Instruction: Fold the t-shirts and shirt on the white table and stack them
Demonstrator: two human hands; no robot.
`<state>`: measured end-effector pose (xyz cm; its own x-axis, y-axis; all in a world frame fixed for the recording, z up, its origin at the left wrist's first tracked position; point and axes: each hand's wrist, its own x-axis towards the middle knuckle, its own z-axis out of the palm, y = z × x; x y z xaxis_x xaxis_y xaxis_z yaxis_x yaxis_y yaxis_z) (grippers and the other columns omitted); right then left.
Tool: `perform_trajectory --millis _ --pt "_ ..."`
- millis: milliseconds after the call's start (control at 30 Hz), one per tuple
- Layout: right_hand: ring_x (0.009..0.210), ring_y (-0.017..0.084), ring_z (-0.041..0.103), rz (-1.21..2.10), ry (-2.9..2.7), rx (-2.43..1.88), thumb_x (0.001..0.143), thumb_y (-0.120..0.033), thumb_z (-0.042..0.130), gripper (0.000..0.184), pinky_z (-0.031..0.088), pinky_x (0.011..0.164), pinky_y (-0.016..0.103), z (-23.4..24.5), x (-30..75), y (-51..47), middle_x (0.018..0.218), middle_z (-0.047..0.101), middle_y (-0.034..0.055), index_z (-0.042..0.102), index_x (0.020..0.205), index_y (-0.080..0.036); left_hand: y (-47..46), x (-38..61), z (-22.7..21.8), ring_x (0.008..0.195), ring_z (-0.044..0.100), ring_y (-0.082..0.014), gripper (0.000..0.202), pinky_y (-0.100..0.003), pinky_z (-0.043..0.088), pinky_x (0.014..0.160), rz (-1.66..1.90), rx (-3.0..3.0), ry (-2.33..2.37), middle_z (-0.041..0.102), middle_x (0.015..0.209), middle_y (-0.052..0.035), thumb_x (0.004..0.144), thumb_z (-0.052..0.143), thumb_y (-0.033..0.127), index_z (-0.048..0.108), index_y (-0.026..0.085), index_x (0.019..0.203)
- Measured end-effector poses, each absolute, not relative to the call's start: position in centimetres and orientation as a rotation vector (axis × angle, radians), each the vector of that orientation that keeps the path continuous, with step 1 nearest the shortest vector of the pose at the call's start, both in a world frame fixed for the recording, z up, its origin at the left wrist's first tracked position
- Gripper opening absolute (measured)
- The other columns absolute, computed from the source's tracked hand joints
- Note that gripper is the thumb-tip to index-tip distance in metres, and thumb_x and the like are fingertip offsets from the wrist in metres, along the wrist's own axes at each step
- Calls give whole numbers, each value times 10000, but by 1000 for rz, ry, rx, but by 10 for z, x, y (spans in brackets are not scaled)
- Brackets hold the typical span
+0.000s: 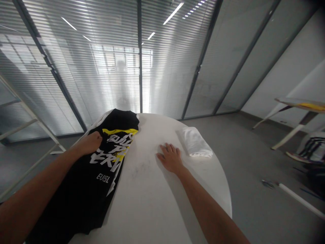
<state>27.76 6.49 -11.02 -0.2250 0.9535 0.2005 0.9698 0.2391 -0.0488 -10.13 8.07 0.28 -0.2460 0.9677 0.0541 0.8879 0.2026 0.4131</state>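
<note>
A black T-shirt [111, 117] with white lettering and yellow patches lies along the left side of the white round table [149, 203], folded lengthwise into a long strip. On its left edge rests my left hand [91, 143], fingers curled closed on the fabric; the fingertips are partly hidden. My right hand [170, 158] lies palm down on the bare tabletop, empty, fingers spread. Just to its right sits a folded white cloth [196, 142], apart from the hand.
Glass partitions with blinds [167, 78] stand behind the table. A white metal frame [38, 118] is at the left. Another table [302, 105] stands at the right, with a striped bag-like item [315, 149] below it. Scissors [267, 184] and a white tube [299, 200] lie on the floor.
</note>
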Motion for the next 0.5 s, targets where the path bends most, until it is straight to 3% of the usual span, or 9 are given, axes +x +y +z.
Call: perform_trajectory --millis 133,267,367,500 --pt "1383 333 306 -121 -2318 -1818 966 -565 291 584 231 1072 535 -110 277 64 1517 371 138 415 1447 -258 68 -61 15 634 531 -167 145 -275 419 651 786 1586 2094 573 625 -3 836 521 243 587 154 743" --pt "1385 326 301 -128 -2312 -1810 966 -566 293 578 232 1071 530 -110 278 64 1518 368 138 416 1443 -263 59 -14 21 657 601 -150 214 -253 468 603 1039 1410 1899 623 743 -8 904 402 311 557 168 940" --pt "1383 323 302 -113 -2303 -1805 963 -572 299 571 234 1068 536 -109 278 64 1517 371 130 421 1435 -273 59 21 22 621 577 -129 150 -237 462 580 1339 1247 1669 582 704 5 843 496 305 558 171 867" --pt "1378 320 303 -60 -2280 -1825 950 -571 353 551 236 1064 542 -106 275 65 1503 392 110 443 1413 -288 64 68 20 559 519 -119 162 -227 415 517 1414 1263 1581 519 649 16 841 485 328 555 184 817"
